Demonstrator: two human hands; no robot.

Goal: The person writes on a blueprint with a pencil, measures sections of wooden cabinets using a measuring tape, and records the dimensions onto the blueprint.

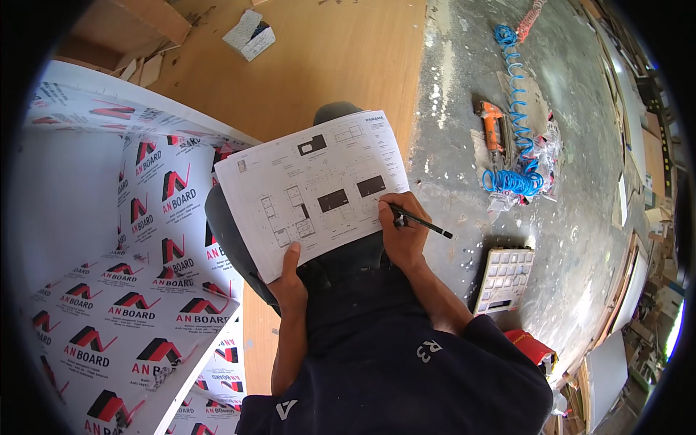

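Observation:
A stack of printed drawing sheets (290, 170) rests on my lap, its top page showing line plans and several dark rectangles. My left hand (291, 279) grips the bottom edge of the stack, thumb on top and the other fingers hidden beneath. At the right side of the pages, my right hand (404, 230) holds a black pencil (428, 223), with its far end pointing out to the right. The fingers of that hand lie against the paper's right part, close to a dark rectangle.
Panels wrapped in printed ANBOARD film (174, 196) stand close on my left. A wooden board (312, 58) lies ahead. On the concrete floor to the right are an orange air nailer (493, 127), a coiled blue hose (518, 180) and a compartmented tray (505, 279).

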